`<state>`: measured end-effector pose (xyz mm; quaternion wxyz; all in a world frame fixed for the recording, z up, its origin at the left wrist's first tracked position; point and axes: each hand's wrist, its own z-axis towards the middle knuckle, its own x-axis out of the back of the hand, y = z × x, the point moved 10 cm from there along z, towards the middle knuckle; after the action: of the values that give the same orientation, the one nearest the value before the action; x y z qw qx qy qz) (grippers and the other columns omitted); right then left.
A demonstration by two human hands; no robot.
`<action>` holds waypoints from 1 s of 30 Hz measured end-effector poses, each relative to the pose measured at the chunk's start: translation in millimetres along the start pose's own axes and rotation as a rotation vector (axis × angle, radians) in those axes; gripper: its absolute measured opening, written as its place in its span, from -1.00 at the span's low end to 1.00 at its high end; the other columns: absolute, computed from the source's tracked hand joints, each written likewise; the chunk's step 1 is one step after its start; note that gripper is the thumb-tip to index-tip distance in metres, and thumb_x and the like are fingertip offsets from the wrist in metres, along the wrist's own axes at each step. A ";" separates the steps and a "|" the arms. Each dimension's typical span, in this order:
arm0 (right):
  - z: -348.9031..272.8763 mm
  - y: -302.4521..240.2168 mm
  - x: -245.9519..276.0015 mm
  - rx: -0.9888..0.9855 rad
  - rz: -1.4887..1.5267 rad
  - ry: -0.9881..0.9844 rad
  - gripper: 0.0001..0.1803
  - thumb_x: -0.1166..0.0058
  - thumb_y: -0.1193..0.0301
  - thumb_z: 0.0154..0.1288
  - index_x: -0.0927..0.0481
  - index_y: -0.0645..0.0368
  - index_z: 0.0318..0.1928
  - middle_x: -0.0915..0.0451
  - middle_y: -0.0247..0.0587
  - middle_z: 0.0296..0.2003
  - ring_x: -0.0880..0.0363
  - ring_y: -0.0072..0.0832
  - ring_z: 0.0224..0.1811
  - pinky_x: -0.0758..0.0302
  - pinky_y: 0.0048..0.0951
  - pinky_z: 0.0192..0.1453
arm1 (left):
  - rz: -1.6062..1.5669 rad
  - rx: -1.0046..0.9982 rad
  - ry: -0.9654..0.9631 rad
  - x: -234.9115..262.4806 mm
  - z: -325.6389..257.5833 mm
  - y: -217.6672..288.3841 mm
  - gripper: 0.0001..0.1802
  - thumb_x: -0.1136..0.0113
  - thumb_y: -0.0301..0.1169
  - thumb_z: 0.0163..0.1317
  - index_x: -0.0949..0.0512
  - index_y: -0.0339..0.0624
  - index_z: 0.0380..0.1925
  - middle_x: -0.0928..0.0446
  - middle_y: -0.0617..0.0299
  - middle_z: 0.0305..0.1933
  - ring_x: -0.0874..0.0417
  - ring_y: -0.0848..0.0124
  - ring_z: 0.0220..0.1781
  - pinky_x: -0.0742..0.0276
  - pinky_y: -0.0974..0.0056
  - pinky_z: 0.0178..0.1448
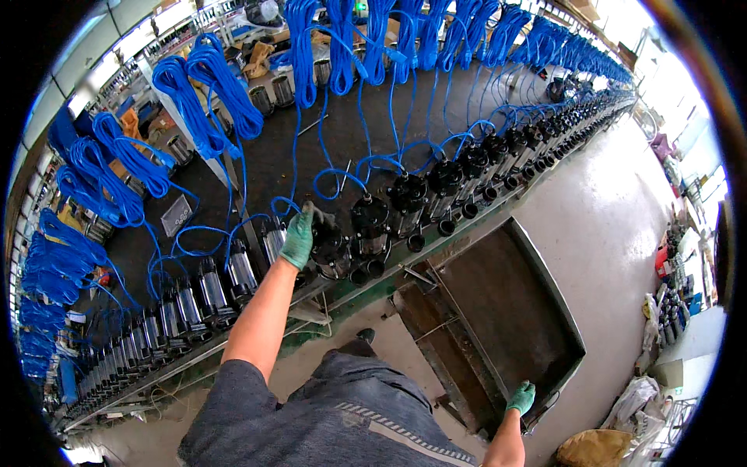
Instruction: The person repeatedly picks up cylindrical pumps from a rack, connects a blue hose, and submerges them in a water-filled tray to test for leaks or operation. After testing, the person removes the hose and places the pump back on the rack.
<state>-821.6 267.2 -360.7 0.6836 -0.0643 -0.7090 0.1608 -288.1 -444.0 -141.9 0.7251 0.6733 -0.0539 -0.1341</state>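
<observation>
My left hand [299,237], in a green glove, is at the black top of a submersible-type pump [332,253] in the row along the bench edge. Its fingers bend over the pump's top; part of the grip is hidden. A blue cable [286,204] loops up just beside this hand. To the right stands another black-topped pump [369,222]; to the left is a pump with a shiny steel body [242,268]. Low on the right, my gloved right hand [522,397] is closed beside the near end of a metal cart [562,315]. What it holds, if anything, is hidden.
Coiled blue cables [299,54] hang along the far side of the dark bench top [272,156]. A small grey tray [177,215] with little parts lies there. The cart stands against the bench at my right. Bags [634,401] and stacked parts line the right wall.
</observation>
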 end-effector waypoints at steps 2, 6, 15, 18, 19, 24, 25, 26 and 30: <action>0.9 -2.5 7.4 0.009 0.129 0.016 -0.50 0.14 0.08 0.59 -0.62 0.30 0.04 -0.67 0.24 -0.02 -0.62 0.14 0.04 -0.52 -0.02 0.15 | 0.000 -0.051 -0.029 -5.8 -3.9 -5.4 -0.42 0.04 0.07 0.61 -0.56 -0.20 -0.39 -0.65 0.25 -0.37 -0.64 0.36 -0.28 -0.49 0.20 -0.14; -29.3 -32.3 14.9 0.003 0.797 0.093 -0.56 -0.01 0.17 0.61 -0.61 0.33 0.13 -0.70 -0.16 -0.06 -0.59 -0.33 -0.09 -0.52 -0.27 0.12 | 0.305 -0.165 -0.025 -48.3 -79.5 -6.1 -0.45 0.05 0.00 0.63 -0.60 -0.21 -0.39 -0.54 0.34 -0.51 -0.49 0.43 -0.44 -0.33 0.21 -0.36; -234.6 -336.8 12.6 0.065 1.079 -1.019 -0.43 -0.08 0.36 0.55 -0.32 0.19 0.48 -0.59 0.00 0.25 -0.60 -0.36 0.19 -0.63 -0.30 0.12 | -0.251 0.159 -0.219 -175.9 -154.2 78.2 -0.37 0.14 0.14 0.62 -0.23 0.01 -0.61 -0.21 0.34 -0.67 -0.48 0.34 -0.46 -0.46 0.19 -0.12; -226.6 -307.9 -8.5 0.038 0.945 -0.891 -0.45 -0.07 0.45 0.52 -0.35 0.17 0.46 -0.64 -0.08 0.17 -0.63 -0.42 0.06 -0.64 -0.33 0.09 | -0.485 0.282 -0.360 -204.0 -168.1 49.9 -0.41 0.11 0.07 0.63 -0.24 0.01 -0.59 -0.25 0.30 -0.62 -0.55 0.22 -0.33 -0.46 0.05 0.21; -216.6 -289.0 -3.9 0.093 0.985 -0.755 -0.49 -0.07 0.53 0.46 -0.44 0.17 0.39 -0.69 -0.16 0.10 -0.65 -0.47 -0.06 -0.64 -0.39 0.04 | -0.491 0.340 -0.348 -212.7 -170.7 35.2 -0.42 0.10 0.05 0.63 -0.25 0.00 -0.58 -0.28 0.30 -0.61 -0.54 0.27 -0.33 -0.48 0.09 0.15; -183.1 -245.0 72.8 0.034 0.776 -0.545 -0.55 -0.02 0.66 0.22 -0.66 0.30 0.14 -0.79 -0.09 -0.06 -0.75 -0.45 -0.15 -0.69 -0.38 -0.04 | -0.345 0.508 -0.396 -231.3 -168.5 -81.1 -0.43 0.05 0.06 0.62 -0.32 -0.02 -0.56 -0.49 0.24 -0.46 -0.57 0.35 -0.21 -0.50 0.16 0.08; -176.0 -231.0 71.0 0.054 0.712 -0.495 -0.57 -0.06 0.60 0.21 -0.68 0.29 0.11 -0.77 -0.02 -0.09 -0.76 -0.33 -0.14 -0.68 -0.32 -0.02 | -0.099 0.653 -0.346 -223.7 -178.0 -106.5 -0.42 0.02 0.13 0.58 -0.48 -0.07 -0.50 -0.59 0.21 -0.35 -0.59 0.35 -0.19 -0.50 0.15 0.05; -167.2 -218.2 71.4 0.080 0.647 -0.445 -0.60 -0.09 0.54 0.20 -0.69 0.28 0.08 -0.76 0.05 -0.12 -0.77 -0.21 -0.12 -0.68 -0.26 0.01 | 0.043 0.631 -0.408 -226.4 -175.1 -131.1 -0.42 0.02 0.16 0.57 -0.53 -0.08 -0.44 -0.62 0.19 -0.33 -0.60 0.32 -0.19 -0.51 0.14 0.05; -148.2 -225.4 83.5 0.174 0.195 -0.384 -0.59 -0.15 0.33 0.19 -0.71 0.19 0.04 -0.69 0.22 -0.06 -0.64 0.13 0.07 -0.58 -0.04 0.21 | 0.507 0.426 -0.557 -237.0 -158.2 -209.6 -0.33 0.06 0.23 0.54 -0.68 -0.18 -0.24 -0.70 0.07 -0.22 -0.65 0.15 -0.15 -0.53 0.06 0.04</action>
<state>-650.6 102.1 -208.3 0.5202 -0.0412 -0.8000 0.2960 -499.9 -240.5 -339.1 0.5376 0.7115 -0.4379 -0.1141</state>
